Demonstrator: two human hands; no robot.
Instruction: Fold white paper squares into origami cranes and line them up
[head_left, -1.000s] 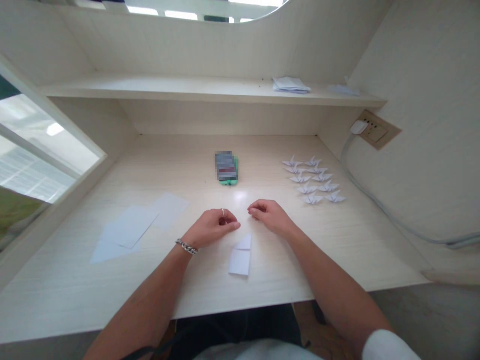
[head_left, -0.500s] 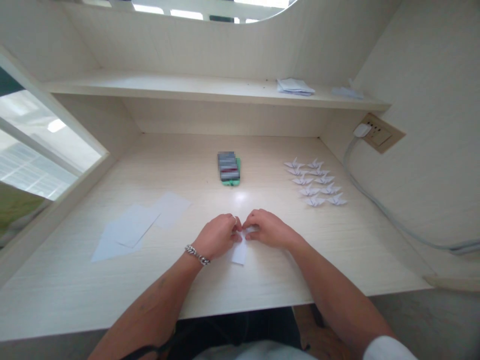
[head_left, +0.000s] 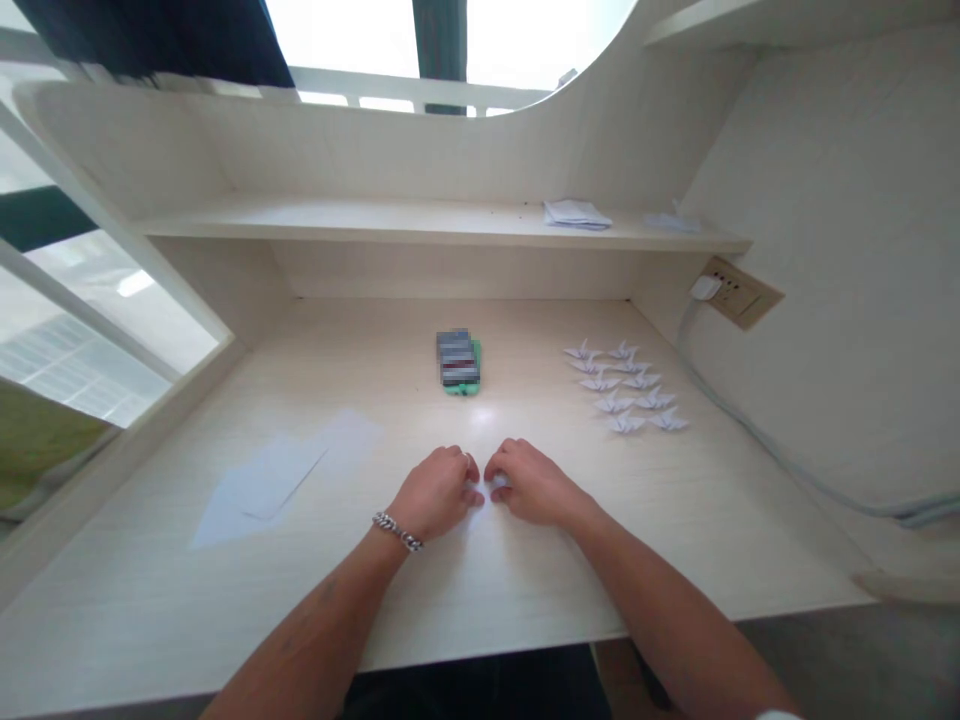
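Head view: left hand [head_left: 437,492], right hand [head_left: 536,484], each grip narrow, pinching thin white paper [head_left: 498,483]; spiky paper cranes [head_left: 640,381] right.

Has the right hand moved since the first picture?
Yes: judged against the paper cranes, the right hand has moved toward the desk's near edge and slightly left.

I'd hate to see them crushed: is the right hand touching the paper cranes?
Apart: the head view shows the desk between the right hand and the paper cranes.

A pale shelf [head_left: 337,216] runs above the desk [head_left: 360,350], bright windows [head_left: 517,40] beyond.
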